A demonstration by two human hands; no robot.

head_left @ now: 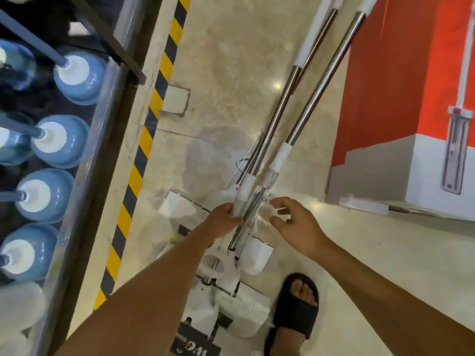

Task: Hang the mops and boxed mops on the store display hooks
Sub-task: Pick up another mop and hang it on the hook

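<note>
The mops (276, 111) lie in a bundle on the pale floor (226, 73), their steel handles running up and to the right from where I look down. Their white heads (257, 255) sit low in view, close to my feet. My left hand (222, 220) grips the bundle at a white collar on one handle, with its fingers (231, 214) clamped round it. My right hand (295, 223) hangs just beside the handles on the other side, fingers apart and loosely curved, holding nothing. I cannot tell whether its fingertips touch the clear wrapping there.

To the right stands a boxed mop (411, 98) — a red and white carton with a mop pictured on its side — close to the handles but apart from them. A black sandal (295, 312) rests on the floor below my right hand. On the left a yellow-and-black hazard stripe (154, 104) runs along the floor, and beyond it a dark rack (84, 155) holds rows of blue plungers (77, 78).
</note>
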